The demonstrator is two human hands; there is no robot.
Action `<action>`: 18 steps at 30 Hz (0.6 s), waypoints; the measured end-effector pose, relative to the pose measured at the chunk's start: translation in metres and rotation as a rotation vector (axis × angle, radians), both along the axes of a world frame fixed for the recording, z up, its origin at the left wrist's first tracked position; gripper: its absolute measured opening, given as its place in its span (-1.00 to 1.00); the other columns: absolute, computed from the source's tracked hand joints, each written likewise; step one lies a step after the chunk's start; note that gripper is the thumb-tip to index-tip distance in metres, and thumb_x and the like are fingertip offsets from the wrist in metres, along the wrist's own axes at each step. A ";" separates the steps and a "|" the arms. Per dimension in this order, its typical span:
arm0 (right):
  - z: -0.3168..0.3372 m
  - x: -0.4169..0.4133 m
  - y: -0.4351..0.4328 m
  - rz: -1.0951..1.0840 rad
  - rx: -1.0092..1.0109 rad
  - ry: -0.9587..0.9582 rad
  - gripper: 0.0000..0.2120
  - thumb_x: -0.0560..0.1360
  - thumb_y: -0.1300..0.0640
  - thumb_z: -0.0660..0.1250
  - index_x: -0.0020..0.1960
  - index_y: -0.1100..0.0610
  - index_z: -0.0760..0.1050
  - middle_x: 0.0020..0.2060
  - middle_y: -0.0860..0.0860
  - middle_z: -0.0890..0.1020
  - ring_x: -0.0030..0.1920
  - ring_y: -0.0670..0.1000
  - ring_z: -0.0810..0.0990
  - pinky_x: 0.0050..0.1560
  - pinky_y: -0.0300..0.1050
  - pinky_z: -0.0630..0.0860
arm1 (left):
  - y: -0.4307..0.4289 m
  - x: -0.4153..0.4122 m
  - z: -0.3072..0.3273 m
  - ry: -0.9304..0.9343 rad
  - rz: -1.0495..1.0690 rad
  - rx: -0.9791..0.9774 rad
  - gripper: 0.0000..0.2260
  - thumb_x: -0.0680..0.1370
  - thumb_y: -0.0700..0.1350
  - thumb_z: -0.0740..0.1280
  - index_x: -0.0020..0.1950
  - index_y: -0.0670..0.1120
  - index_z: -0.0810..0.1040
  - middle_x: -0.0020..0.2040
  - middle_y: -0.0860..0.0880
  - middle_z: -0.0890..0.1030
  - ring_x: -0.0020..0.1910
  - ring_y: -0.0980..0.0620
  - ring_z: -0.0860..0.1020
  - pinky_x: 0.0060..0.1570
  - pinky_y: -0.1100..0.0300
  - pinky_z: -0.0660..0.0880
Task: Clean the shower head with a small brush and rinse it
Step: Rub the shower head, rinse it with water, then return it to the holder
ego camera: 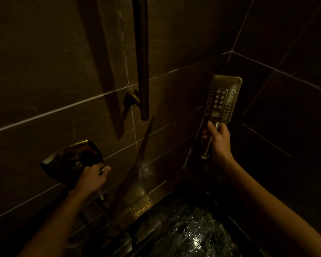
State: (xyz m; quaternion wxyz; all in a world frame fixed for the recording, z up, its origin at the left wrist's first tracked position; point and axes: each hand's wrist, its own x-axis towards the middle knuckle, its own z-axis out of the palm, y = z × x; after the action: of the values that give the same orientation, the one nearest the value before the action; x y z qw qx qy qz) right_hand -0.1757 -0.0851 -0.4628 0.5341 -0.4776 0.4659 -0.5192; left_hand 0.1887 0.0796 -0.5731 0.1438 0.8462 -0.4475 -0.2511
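My right hand [219, 140] grips the handle of a rectangular metal shower head [222, 99] and holds it upright at the right, its nozzle face turned toward me. A thin stick-like thing, maybe the small brush, lies along the face; in the dim light I cannot tell for sure. My left hand [92, 178] is closed on the lever of the wall mixer valve [72, 160] at the lower left. A thin stream of water [141, 169] falls in the middle toward the floor.
A vertical slide rail [142, 62] with a wall bracket [131, 98] runs down the dark tiled wall. A hose outlet [102, 198] sits under the valve. A metal floor drain [141, 207] lies by the wall, and the dark floor [189, 230] is wet.
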 end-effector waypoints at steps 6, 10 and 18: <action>0.026 -0.025 0.002 0.014 -0.039 0.006 -0.91 0.66 0.10 0.25 0.12 0.03 0.49 -0.16 0.02 0.58 -0.20 -0.05 0.58 -0.17 -0.15 0.57 | -0.020 -0.054 0.012 0.102 -0.064 -0.136 -0.81 0.60 0.02 0.31 -0.10 -0.07 0.57 -0.25 -0.06 0.60 -0.12 -0.13 0.62 -0.16 0.15 0.41; 0.048 -0.041 -0.004 0.027 -0.114 0.004 -0.92 0.66 0.12 0.24 0.11 0.03 0.50 -0.19 0.00 0.58 -0.23 -0.09 0.59 -0.21 -0.16 0.56 | -0.036 -0.117 0.043 0.240 -0.192 -0.227 -0.84 0.62 0.03 0.25 -0.05 -0.01 0.55 -0.20 -0.02 0.63 -0.17 0.01 0.62 -0.19 0.14 0.51; 0.103 -0.069 -0.017 0.072 -0.196 -0.076 -0.91 0.66 0.13 0.23 0.14 0.04 0.47 -0.23 -0.01 0.57 -0.26 -0.09 0.57 -0.26 -0.15 0.54 | -0.066 -0.232 0.115 0.579 -0.290 -0.364 -0.82 0.64 0.05 0.19 -0.02 0.01 0.52 -0.27 0.02 0.52 -0.34 0.13 0.50 -0.31 0.26 0.43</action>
State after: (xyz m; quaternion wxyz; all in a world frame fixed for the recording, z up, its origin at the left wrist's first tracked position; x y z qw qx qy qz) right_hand -0.2445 -0.1024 -0.3593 0.5204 -0.5240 0.3751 -0.5603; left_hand -0.0436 0.0137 -0.4578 0.3754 0.6286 -0.5408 -0.4141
